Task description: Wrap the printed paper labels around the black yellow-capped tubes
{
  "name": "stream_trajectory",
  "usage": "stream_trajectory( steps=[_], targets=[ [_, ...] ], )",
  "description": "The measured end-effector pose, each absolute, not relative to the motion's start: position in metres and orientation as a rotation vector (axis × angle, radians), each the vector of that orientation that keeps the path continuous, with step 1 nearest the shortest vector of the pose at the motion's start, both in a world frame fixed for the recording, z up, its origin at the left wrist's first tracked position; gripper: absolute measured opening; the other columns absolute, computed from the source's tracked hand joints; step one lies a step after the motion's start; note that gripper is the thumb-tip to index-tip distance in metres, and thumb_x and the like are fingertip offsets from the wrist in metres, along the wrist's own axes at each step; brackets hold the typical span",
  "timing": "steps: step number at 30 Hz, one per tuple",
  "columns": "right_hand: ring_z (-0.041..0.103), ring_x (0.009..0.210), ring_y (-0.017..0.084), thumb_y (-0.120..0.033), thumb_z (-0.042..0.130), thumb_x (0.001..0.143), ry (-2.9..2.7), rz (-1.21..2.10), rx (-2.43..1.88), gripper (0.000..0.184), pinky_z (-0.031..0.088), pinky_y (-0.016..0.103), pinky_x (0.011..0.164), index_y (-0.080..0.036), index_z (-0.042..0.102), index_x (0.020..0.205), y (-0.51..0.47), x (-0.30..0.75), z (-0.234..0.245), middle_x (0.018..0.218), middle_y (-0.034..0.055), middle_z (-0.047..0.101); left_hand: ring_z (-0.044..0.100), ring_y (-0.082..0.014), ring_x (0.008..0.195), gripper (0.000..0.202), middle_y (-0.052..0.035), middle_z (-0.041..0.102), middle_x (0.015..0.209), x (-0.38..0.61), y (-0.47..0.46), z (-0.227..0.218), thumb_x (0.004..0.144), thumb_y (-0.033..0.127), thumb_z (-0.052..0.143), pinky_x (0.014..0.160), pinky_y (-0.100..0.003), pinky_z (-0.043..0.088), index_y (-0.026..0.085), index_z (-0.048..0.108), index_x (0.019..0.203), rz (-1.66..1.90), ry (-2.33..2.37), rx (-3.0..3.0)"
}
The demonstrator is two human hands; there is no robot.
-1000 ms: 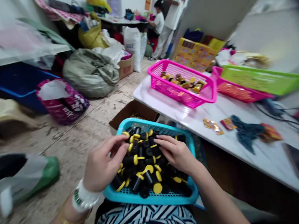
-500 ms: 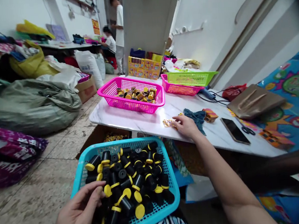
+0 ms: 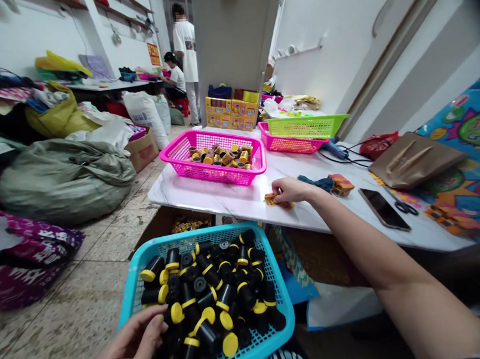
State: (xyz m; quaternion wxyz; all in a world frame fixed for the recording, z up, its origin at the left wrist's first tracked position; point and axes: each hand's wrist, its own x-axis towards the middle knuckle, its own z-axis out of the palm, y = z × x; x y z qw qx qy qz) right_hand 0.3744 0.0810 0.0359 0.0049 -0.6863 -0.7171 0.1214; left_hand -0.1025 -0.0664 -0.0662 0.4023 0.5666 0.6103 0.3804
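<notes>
My right hand is over the white table near its front edge, fingertips pinched on small orange-and-yellow printed labels lying flat there. At the lower left, my left hand is closed, thumb and forefinger together, at the left side of a blue basket. Anything between those fingers is hidden from me. Inside the basket lie many small black canisters with yellow caps, jumbled together. The basket rests in front of my body, over patterned cloth.
On the table stands a pink basket of labelled canisters. A green basket, a dark cloth, a phone and scissors are farther right. Sacks cover the left floor. Two people are at the back.
My right hand has turned more knuckles-up and now covers the labels with its fingertips bent down. My left hand stays at the basket. The standing person in back has turned; the view shifted slightly.
</notes>
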Motion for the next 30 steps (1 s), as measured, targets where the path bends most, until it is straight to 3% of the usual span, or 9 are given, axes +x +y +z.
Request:
stream_trajectory(
  steps=[6, 14, 23, 30],
  targets=[
    [0.061, 0.071, 0.017, -0.021, 0.070, 0.065, -2.219, 0.541, -2.048, 0.037, 0.042, 0.026, 0.062, -0.019, 0.064, 0.102, 0.086, 0.369, 0.032, 0.084, 0.0023, 0.070, 0.075, -0.0211, 0.072, 0.047, -0.0054, 0.078, 0.080, -0.110, -0.070, -0.049, 0.068, 0.062, 0.073, 0.064, -0.020, 0.061, 0.021, 0.078, 0.092, 1.005, 1.529, 1.404],
    [0.055, 0.060, 0.014, -0.024, 0.073, 0.060, -2.075, 0.719, -1.979, 0.012, 0.041, 0.025, 0.056, -0.020, 0.065, 0.067, 0.098, 0.371, 0.034, 0.061, -0.0029, 0.063, 0.074, -0.0203, 0.066, 0.050, -0.0048, 0.076, 0.073, -0.105, -0.070, -0.050, 0.064, 0.065, 0.074, 0.062, -0.021, 0.061, 0.021, 0.078, 0.087, 1.072, 1.540, 1.360],
    [0.061, 0.066, 0.017, -0.032, 0.080, 0.057, -1.774, 0.809, -1.728, 0.023, 0.049, 0.028, 0.062, -0.018, 0.068, 0.072, 0.116, 0.353, 0.027, 0.067, -0.0009, 0.068, 0.075, -0.0205, 0.071, 0.049, -0.0054, 0.078, 0.082, -0.113, -0.066, -0.060, 0.068, 0.061, 0.073, 0.061, -0.018, 0.060, 0.021, 0.077, 0.095, 1.002, 1.545, 1.388],
    [0.065, 0.066, 0.017, -0.037, 0.076, 0.065, -1.671, 0.931, -1.564, 0.027, 0.054, 0.031, 0.063, -0.015, 0.067, 0.077, 0.098, 0.300, 0.013, 0.077, 0.0047, 0.072, 0.075, -0.0193, 0.074, 0.042, -0.0042, 0.078, 0.087, -0.111, -0.064, -0.057, 0.072, 0.055, 0.072, 0.066, -0.018, 0.060, 0.021, 0.077, 0.096, 0.951, 1.553, 1.479]
  ],
)
